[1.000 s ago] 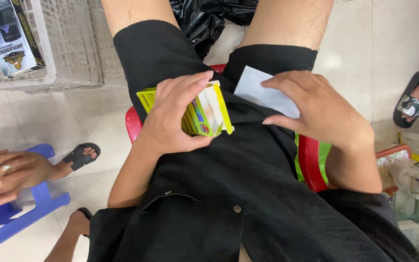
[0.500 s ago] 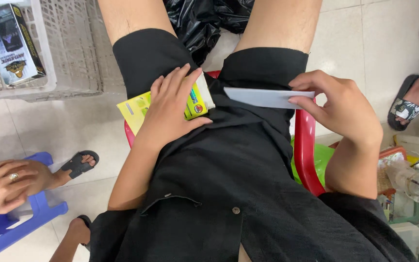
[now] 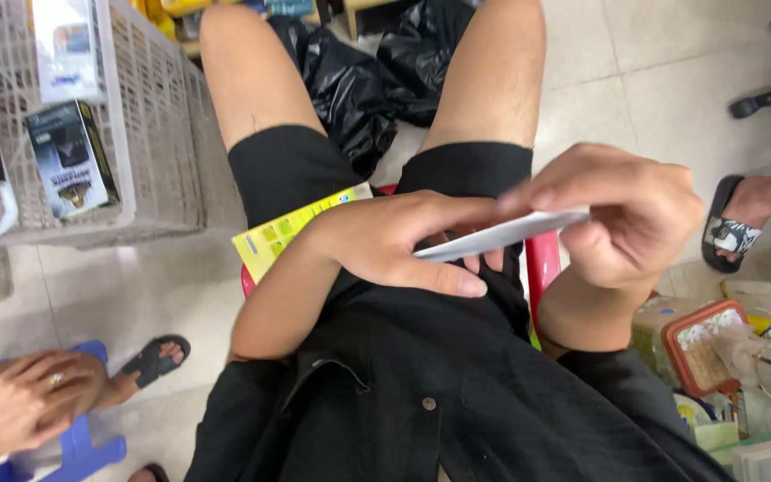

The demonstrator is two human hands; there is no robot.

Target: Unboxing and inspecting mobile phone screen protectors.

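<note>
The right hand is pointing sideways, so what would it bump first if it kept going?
Probably the left hand: the right hand points its white card straight toward those fingers, though depth is unclear.
</note>
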